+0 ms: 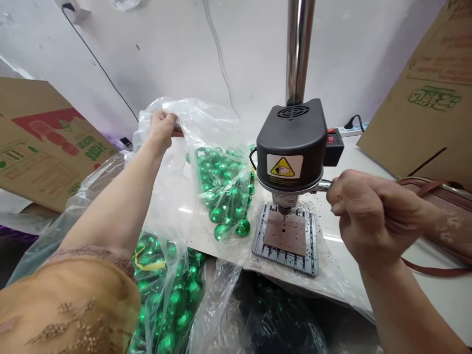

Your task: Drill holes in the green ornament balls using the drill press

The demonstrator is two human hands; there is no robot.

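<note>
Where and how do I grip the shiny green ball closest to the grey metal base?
I'd pinch the shiny green ball across its widest part, from the near side. It's round, at the pile's near edge, with other green balls behind and the grey slotted metal base to its right. Whether the clear plastic bag covers it, I can't tell.

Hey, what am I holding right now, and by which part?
Your left hand pinches the clear plastic bag near its top; your right hand grips the drill press lever at its outer end.
</note>
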